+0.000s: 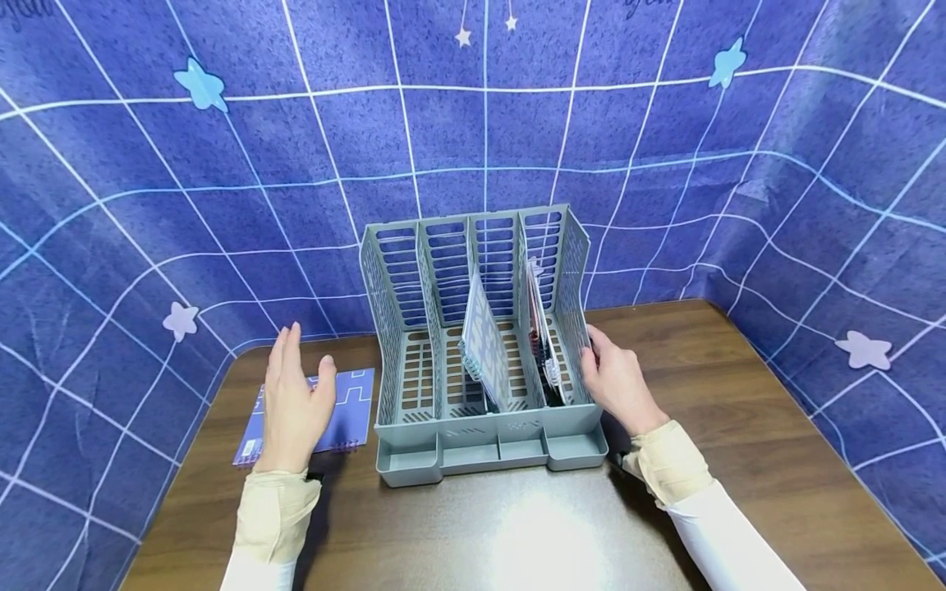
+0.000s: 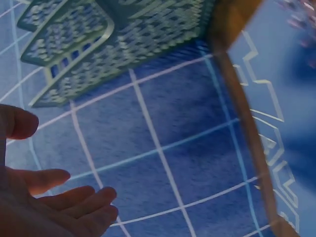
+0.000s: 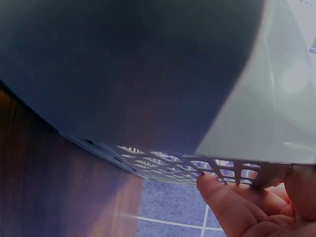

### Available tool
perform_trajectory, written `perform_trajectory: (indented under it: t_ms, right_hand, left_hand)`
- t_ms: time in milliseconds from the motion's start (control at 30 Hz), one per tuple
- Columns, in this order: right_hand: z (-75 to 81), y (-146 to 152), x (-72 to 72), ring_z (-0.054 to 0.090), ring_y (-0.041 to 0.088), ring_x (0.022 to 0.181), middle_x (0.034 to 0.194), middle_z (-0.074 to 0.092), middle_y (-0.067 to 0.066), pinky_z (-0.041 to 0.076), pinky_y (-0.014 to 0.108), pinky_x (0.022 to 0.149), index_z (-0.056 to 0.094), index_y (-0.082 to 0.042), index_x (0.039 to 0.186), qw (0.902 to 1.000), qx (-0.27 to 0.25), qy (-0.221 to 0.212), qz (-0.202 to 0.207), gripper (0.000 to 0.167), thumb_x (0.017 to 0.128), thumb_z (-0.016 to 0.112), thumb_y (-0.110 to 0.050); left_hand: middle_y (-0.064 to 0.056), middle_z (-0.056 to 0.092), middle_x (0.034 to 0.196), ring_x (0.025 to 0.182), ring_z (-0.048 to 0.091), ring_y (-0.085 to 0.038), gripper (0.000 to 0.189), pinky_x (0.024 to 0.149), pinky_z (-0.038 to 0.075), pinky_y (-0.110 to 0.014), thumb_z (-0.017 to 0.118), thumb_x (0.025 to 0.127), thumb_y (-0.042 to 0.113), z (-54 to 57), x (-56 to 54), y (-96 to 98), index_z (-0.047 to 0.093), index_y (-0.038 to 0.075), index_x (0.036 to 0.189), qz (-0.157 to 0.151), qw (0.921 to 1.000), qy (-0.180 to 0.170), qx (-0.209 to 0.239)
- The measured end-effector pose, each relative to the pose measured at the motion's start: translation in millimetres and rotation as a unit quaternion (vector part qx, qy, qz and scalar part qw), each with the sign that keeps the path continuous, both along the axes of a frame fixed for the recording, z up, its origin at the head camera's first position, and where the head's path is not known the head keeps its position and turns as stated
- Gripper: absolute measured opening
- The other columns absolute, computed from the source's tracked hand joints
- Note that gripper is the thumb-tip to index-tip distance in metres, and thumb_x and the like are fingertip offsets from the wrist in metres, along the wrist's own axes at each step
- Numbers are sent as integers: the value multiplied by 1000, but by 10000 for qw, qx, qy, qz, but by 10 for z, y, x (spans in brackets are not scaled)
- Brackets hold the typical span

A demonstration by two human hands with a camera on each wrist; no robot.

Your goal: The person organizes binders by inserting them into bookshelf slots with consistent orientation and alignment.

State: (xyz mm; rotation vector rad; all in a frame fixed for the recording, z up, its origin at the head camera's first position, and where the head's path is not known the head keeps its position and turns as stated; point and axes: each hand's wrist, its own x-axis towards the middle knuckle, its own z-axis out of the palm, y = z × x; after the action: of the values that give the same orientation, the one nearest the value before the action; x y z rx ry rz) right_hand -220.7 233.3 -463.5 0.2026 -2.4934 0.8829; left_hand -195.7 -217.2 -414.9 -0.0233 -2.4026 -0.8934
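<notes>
A grey-green desk file organizer point(image 1: 473, 428) with upright dividers stands on the table. My right hand point(image 1: 619, 379) grips the edge of its right side wall. In the right wrist view the fingers point(image 3: 229, 202) lie along the outside of the perforated wall. One spiral notebook point(image 1: 486, 345) leans in the third slot from the left; more thin notebooks point(image 1: 545, 336) stand in the rightmost slot. My left hand point(image 1: 296, 402) is held with straight fingers and thumb apart, holding nothing, above a blue-purple spiral notebook point(image 1: 355, 410) lying left of the organizer.
Along the organizer's front run small shallow trays point(image 1: 466, 455). The brown wooden table point(image 1: 414, 533) reflects a bright light near its front. Blue cloth point(image 1: 310, 213) with white grid lines and stars hangs behind the table and at both sides.
</notes>
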Motion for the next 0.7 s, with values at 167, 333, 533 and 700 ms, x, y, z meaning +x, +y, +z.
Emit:
perform_trajectory:
  t_ms: [167, 333, 533, 700]
  right_hand:
    - [4, 1, 1, 68, 37, 69, 89, 76, 16, 54, 57, 66, 61, -3, 138, 10000, 8, -18, -2, 39, 99, 58, -8]
    - [0, 8, 4, 68, 36, 69, 91, 76, 16, 54, 57, 66, 62, -3, 137, 10000, -22, 24, 14, 39, 98, 58, -7]
    - [-15, 1, -5, 68, 36, 70, 93, 77, 16, 55, 56, 67, 62, -4, 137, 10000, -23, 31, 17, 38, 99, 57, -8]
    - [-11, -4, 1, 69, 37, 71, 95, 77, 17, 55, 56, 67, 62, -3, 137, 10000, -52, 68, 3, 38, 99, 56, -7]
  left_hand:
    - [-22, 18, 170, 150, 26, -53, 71, 118, 24, -68, 55, 103, 31, -147, 5, -116, 27, 5, 163, -160, 9967, -612, -500]
    - [-30, 16, 168, 150, 21, -56, 74, 121, 15, -69, 59, 102, 35, -287, -5, -232, 30, -1, 160, -693, 9836, -1082, -1265]
    - [-33, 20, 166, 152, 19, -54, 86, 118, 15, -73, 68, 97, 49, -456, 5, -348, 37, -3, 157, -1249, 9589, -1731, -1869]
    - [-33, 35, 160, 148, 28, -55, 99, 114, 18, -76, 79, 82, 63, -551, 27, -395, 49, -1, 151, -1489, 9453, -1950, -2149]
